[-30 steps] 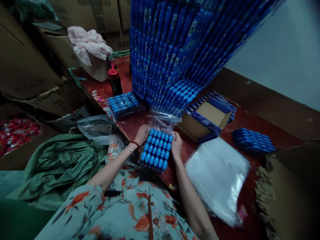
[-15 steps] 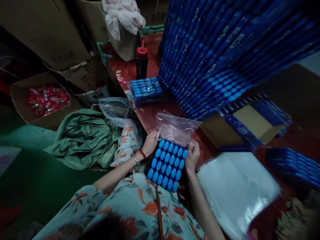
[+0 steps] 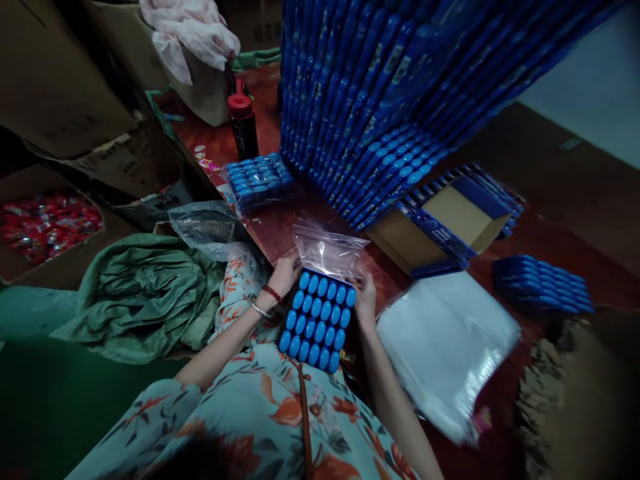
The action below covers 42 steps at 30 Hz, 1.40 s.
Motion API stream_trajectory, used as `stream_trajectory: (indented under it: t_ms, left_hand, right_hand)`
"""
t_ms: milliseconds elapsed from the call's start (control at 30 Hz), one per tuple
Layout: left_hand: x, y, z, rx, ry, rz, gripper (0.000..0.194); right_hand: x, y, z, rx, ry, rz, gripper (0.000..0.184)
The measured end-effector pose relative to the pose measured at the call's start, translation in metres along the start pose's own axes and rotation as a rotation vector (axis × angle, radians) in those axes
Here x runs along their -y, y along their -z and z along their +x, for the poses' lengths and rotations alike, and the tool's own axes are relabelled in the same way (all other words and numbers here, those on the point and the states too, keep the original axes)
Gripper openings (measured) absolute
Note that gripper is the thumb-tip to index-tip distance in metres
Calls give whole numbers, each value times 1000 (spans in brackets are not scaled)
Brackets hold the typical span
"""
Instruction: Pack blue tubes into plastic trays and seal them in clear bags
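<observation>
On my lap, close to the table's edge, lies a tray of glossy blue oval pieces (image 3: 317, 320) set in rows. A clear plastic zip bag (image 3: 330, 252) extends past its far end, the bag's mouth pointing away from me. My left hand (image 3: 285, 275), with a red bead bracelet and a silver bangle at the wrist, is closed on the bag's left side. My right hand (image 3: 367, 293) grips the bag's right side by the tray's corner. Fingertips of both hands are partly hidden. How far the bag covers the tray is hard to tell.
Tall stacks of blue packs (image 3: 350, 107) stand behind on the red table (image 3: 280, 230). A bagged blue pack (image 3: 260, 180), a black bottle (image 3: 244, 130), open cartons (image 3: 415, 243), clear bags (image 3: 445, 347) and more blue packs (image 3: 543, 283) surround me. Left are a green cloth (image 3: 145, 293) and red-wrapped pieces (image 3: 50, 223).
The view has shifted to the right, so the surroundings appear further left. Both hands keep their hold on the bag around the blue tray, which has barely moved relative to my lap.
</observation>
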<state>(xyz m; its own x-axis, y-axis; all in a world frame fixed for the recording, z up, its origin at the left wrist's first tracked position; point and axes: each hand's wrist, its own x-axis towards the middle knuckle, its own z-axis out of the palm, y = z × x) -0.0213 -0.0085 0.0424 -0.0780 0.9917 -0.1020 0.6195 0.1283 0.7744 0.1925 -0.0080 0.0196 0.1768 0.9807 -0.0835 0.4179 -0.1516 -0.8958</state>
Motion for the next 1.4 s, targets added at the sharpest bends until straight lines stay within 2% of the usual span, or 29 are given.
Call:
stream_trajectory:
  t_ms: [100, 200, 267, 367, 467, 533, 600, 700, 800, 900, 967, 1033, 1167, 1233, 1333, 1400]
  left_hand:
    - [1, 7, -7, 64, 3, 79, 14]
    - [2, 10, -18, 70, 29, 143, 10]
    - [1, 9, -22, 47, 23, 164, 15]
    - [-5, 6, -20, -52, -102, 81, 23]
    - [-13, 5, -12, -146, -240, -14, 15]
    - [-18, 6, -10, -182, -271, -21, 12]
    - [-20, 9, -13, -194, -299, -56, 16]
    - [-19, 15, -29, -170, -362, -132, 17]
    - [-12, 22, -51, -186, -412, -138, 15]
    - [-1, 29, -76, -200, -500, -89, 17]
    - [7, 35, -95, -146, -583, -15, 22]
    - [17, 41, -116, -20, -657, 85, 26]
    - [34, 54, -148, 234, -677, 284, 25]
    - [37, 56, -149, 269, -618, 365, 20]
    - [35, 50, -136, 296, -541, 539, 22]
    - [30, 43, -126, 364, -579, 671, 19]
  right_hand:
    - [4, 8, -17, 35, -25, -18, 35]
    - [13, 18, -40, 81, -37, -107, 35]
    - [22, 24, -49, 60, -30, -219, 38]
    - [32, 30, -43, -16, 60, -344, 44]
    - [34, 33, -22, 12, 125, -227, 36]
    - [33, 35, -13, 70, 84, -63, 27]
    - [35, 38, -14, 68, 43, 56, 23]
    - [43, 46, -35, 4, 62, 51, 18]
    - [47, 54, -66, 38, 128, -45, 16]
    - [41, 58, -94, 79, 209, -108, 13]
    - [33, 61, -112, 92, 260, -120, 11]
    - [25, 66, -130, 141, 307, -113, 11]
    - [11, 77, -159, 306, 343, -136, 11]
    - [3, 78, -163, 327, 367, -246, 10]
    - [-6, 75, -154, 288, 477, -541, 27]
    - [-5, 70, -142, 256, 608, -687, 22]
